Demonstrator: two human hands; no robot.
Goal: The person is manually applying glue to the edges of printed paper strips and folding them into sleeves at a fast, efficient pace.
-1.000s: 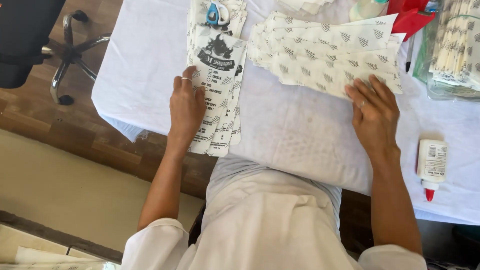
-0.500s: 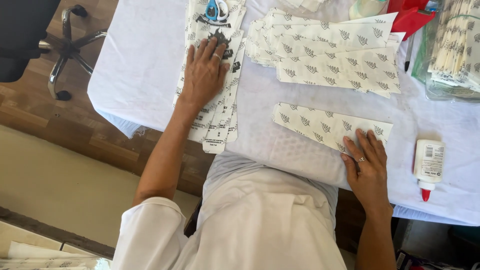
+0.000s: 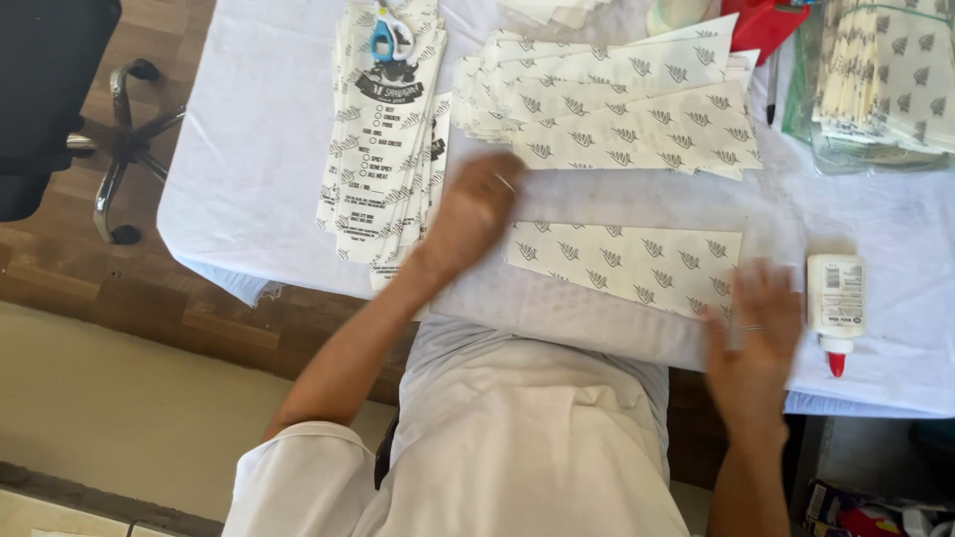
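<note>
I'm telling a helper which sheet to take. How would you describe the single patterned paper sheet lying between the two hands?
On the white-clothed table, find the fanned pile of leaf-patterned sheets. Just nearer the person lies one long white paper sheet with grey leaf marks, between the left hand and right hand. It alone lies flat and single.

I'm taking the white glue bottle (image 3: pixel 836 303) as my landmark; it lies capped in red with a pale label on its side. Just left of it, one long white paper sleeve (image 3: pixel 627 264) with grey leaf marks lies flat. Up and left of the bottle sits a fanned pile of the same sleeves (image 3: pixel 617 104). Far left, a stack of black-printed white sleeves (image 3: pixel 383 139). Above the bottle, what looks like a clear-wrapped bundle (image 3: pixel 880 85).
</note>
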